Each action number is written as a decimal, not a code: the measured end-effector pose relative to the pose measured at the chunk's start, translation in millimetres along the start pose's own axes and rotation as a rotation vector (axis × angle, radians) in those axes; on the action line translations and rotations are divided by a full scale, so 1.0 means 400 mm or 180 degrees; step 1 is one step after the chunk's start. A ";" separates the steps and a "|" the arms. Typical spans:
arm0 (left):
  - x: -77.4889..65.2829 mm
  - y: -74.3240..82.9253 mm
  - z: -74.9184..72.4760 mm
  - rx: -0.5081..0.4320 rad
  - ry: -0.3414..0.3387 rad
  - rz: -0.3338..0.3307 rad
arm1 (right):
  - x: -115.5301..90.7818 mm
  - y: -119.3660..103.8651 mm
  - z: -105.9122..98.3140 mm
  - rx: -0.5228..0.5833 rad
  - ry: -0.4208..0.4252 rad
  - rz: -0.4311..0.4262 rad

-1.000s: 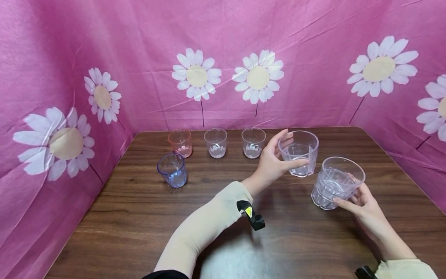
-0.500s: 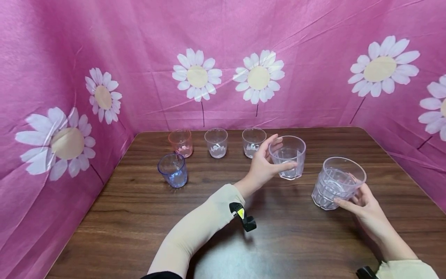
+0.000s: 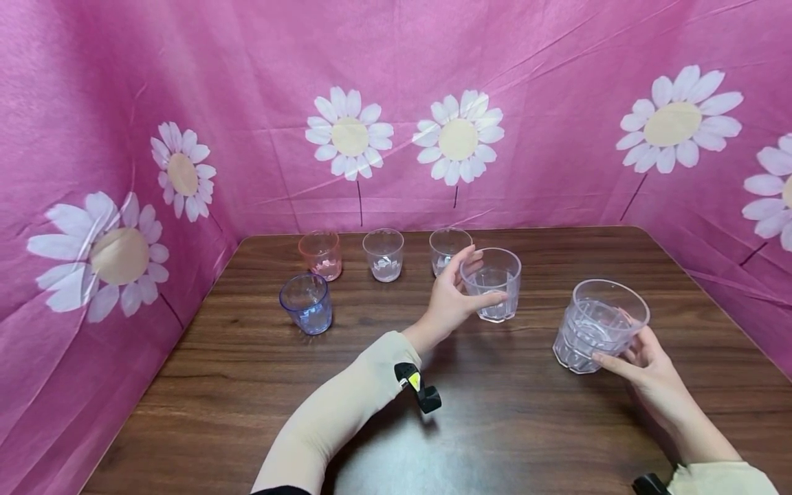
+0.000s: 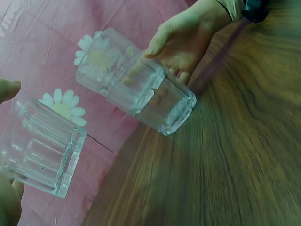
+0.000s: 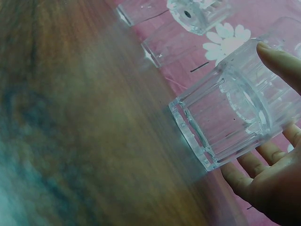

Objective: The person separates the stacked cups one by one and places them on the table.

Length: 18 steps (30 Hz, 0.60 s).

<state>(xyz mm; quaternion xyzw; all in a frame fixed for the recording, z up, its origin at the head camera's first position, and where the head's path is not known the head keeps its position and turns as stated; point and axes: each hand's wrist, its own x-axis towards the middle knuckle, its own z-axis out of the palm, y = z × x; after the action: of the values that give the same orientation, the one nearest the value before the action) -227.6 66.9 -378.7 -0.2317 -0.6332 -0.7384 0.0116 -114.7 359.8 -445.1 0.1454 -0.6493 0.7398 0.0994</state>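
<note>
In the head view my left hand (image 3: 447,299) grips a clear tumbler (image 3: 495,282) with a faceted base, thumb across its near side and fingers behind it. The same tumbler (image 4: 42,146) shows its thick bottom in the left wrist view, raised off the table. To the right, my right hand (image 3: 650,364) holds two nested clear tumblers (image 3: 588,330) from their right side. In the right wrist view the thumb lies along the nested tumblers (image 5: 225,108) and the fingers spread round the other side; their base is close over the table.
Along the back of the brown wooden table (image 3: 247,392) stand a pink-tinted glass (image 3: 321,258) and two small clear glasses, one (image 3: 383,258) beside it and one (image 3: 442,247) partly behind my left hand. A blue glass (image 3: 309,309) stands in front. A pink flowered cloth (image 3: 396,55) surrounds the table.
My left hand has moved left and slightly nearer with its tumbler, away from the nested tumblers. The right hand and its tumblers have stayed in place.
</note>
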 end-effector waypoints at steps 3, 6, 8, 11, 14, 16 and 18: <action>-0.003 -0.007 -0.011 0.0047 0.0027 -0.0004 | 0.000 0.000 0.000 0.0008 -0.0003 -0.0003; -0.008 -0.015 -0.025 0.0122 0.0036 -0.0015 | 0.000 0.000 0.000 0.0010 -0.0005 -0.0007; -0.012 -0.021 -0.036 0.0169 0.0057 -0.0056 | 0.000 0.000 0.000 0.0009 -0.0005 -0.0012; -0.018 -0.030 -0.053 0.0182 0.0070 -0.0100 | 0.000 -0.001 0.000 -0.0001 -0.0002 -0.0015; -0.021 -0.040 -0.070 0.0123 0.0079 -0.0089 | -0.001 -0.001 0.000 -0.0010 0.0006 -0.0011; -0.024 -0.044 -0.081 0.0097 0.0099 -0.0080 | -0.002 -0.001 0.000 -0.0020 0.0011 -0.0004; -0.025 -0.046 -0.092 0.0103 0.0136 -0.0072 | -0.002 -0.001 0.000 -0.0017 0.0014 -0.0001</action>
<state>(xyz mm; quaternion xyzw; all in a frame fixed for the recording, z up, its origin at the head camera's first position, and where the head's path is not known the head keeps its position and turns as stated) -236.4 33.3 -402.8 -0.2084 -0.6472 -0.7330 0.0205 -113.9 359.9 -445.2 0.1436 -0.6510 0.7384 0.1014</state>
